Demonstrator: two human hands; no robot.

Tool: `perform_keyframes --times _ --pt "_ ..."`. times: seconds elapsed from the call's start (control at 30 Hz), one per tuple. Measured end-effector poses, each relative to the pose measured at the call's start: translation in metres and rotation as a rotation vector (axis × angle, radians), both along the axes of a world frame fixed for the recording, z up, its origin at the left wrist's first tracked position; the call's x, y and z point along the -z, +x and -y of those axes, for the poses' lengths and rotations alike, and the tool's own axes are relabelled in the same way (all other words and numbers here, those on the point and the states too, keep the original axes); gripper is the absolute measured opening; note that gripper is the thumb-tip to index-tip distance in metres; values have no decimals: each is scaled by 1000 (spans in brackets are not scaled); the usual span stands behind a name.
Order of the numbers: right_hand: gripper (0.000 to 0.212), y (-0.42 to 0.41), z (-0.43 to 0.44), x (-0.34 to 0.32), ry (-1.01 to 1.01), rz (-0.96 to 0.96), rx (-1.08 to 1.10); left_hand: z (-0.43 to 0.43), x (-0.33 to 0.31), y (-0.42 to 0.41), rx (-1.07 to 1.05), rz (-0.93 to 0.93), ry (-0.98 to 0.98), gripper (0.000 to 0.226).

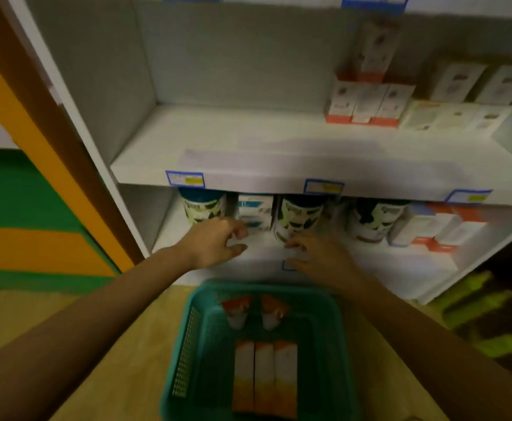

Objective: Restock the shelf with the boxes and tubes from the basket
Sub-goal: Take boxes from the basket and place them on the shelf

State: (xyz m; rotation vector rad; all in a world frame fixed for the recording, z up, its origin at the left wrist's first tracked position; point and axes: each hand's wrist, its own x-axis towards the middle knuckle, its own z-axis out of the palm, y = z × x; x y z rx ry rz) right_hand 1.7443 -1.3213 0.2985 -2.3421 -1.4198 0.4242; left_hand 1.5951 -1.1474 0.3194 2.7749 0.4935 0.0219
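Observation:
A teal basket [336,323] sits on the floor below me. Inside it lie three white-and-orange boxes [264,379] side by side and two orange-capped tubes [253,311] above them. My left hand [215,243] reaches toward the lower shelf [370,262], fingers spread, holding nothing. My right hand [318,258] hovers at the lower shelf's front edge, fingers apart and empty, just below a round tin [298,215]. The middle shelf [218,147] is bare on its left side.
Round tins [203,206] and a small blue-white box [254,209] stand on the lower shelf, with white-and-red boxes [440,229] to the right. More boxes [370,101] fill the middle shelf's right side. An orange-brown post [36,117] stands left. Green bottles [476,302] lie right.

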Motion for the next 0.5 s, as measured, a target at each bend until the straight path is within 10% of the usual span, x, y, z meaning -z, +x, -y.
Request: perform_keyframes --times 0.5 --pt "91 -44 44 212 -700 -221 46 41 194 -29 -50 -430 -181 35"
